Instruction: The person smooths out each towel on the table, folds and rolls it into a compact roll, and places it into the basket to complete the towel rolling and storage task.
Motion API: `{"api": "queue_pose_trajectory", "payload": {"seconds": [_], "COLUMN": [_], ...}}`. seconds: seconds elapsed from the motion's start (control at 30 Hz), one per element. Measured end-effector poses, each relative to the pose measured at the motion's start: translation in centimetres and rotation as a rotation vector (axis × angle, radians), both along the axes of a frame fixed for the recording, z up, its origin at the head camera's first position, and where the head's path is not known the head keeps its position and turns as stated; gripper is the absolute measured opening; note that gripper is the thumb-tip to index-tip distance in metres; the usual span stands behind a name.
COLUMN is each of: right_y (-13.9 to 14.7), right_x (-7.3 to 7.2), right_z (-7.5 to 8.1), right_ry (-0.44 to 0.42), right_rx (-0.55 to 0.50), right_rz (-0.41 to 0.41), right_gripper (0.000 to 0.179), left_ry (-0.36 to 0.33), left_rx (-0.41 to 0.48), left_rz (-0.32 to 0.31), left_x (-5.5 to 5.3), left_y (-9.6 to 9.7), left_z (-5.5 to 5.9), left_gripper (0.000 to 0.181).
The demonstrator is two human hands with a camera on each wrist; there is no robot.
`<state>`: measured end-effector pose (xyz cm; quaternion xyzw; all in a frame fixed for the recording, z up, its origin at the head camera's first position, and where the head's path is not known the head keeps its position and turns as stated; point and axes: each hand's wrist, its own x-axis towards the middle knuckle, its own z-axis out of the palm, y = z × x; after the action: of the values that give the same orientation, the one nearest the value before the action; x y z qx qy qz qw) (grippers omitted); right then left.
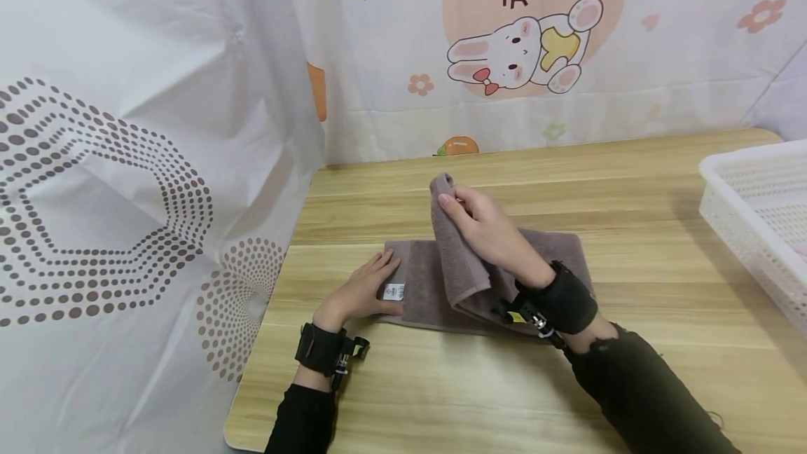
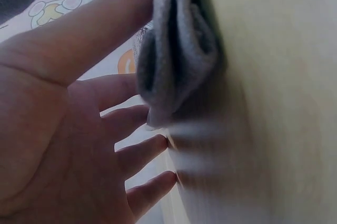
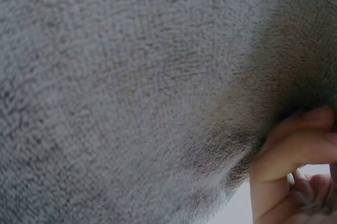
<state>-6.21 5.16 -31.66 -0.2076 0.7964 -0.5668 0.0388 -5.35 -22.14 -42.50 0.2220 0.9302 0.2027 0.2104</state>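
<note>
A brownish-grey towel point(image 1: 425, 286) lies folded lengthwise on the table, with a white label point(image 1: 394, 291) at its left end. My left hand point(image 1: 362, 289) rests on that end, its fingers spread and fairly straight. In the left wrist view the thumb lies against the folded towel edge point(image 2: 174, 50), and the fingertips reach the tabletop. My right hand point(image 1: 488, 226) pinches the towel's raised part between thumb and fingers, holding it up off the lower layer. The right wrist view is mostly filled by towel cloth point(image 3: 131, 97), with curled fingers point(image 3: 295, 145) at its lower right.
A white perforated plastic basket point(image 1: 734, 181) stands at the table's right side. The wooden table point(image 1: 441, 398) ends at the back against a printed curtain point(image 1: 391, 118). A white patterned sheet point(image 1: 157, 181) hangs along the left edge.
</note>
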Motion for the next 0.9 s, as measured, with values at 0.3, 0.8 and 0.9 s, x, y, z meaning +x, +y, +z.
{"api": "queue_pose_trajectory", "payload": {"seconds": [0.3,0.8,0.9], "right_y": [-2.3,-6.8,-7.7], "right_x": [-0.6,-1.1,-1.2], "right_z": [-1.9,-6.4,-7.1], "right_ry": [0.012,-0.084,-0.099], "right_rx": [0.025,0.028,0.046], "right_rz": [0.023,0.160,0.161], "right_gripper": [0.031,0.024,0.023], "left_ry": [0.009,-0.050,-0.055], "left_rx": [0.018,0.272,0.324], "left_rz": [0.016,0.040,0.029], "left_x": [0.1,0.2,0.2], "left_y": [-0.1,-0.5,-0.7], "left_z": [-0.2,-0.3,-0.4], "left_gripper": [0.101,0.122,0.129]}}
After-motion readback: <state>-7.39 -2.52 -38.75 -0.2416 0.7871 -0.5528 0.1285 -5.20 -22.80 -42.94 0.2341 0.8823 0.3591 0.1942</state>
